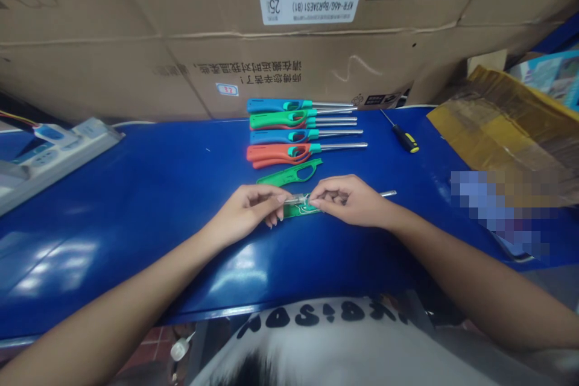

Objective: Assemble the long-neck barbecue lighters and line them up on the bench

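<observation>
On the blue table lies an opened green gas lighter (292, 211), its white wire and inner parts showing, its metal tube sticking out to the right. My left hand (246, 208) pinches a small clear and metal cylinder, perhaps the lighter's fuel tank, over the left part of the casing. Closed at the lighter's middle is my right hand (350, 200), its fingertips at the white wire; what exactly they pinch is too small to make out. Just behind the hands rests the loose green casing half (289, 175).
Several assembled lighters (283, 152) in blue, green and orange lie in a row behind. A yellow-black screwdriver (404, 139) is at their right. A power strip (58, 160) stands left, a taped package (511, 126) right. A large cardboard sheet (190, 18) borders the back.
</observation>
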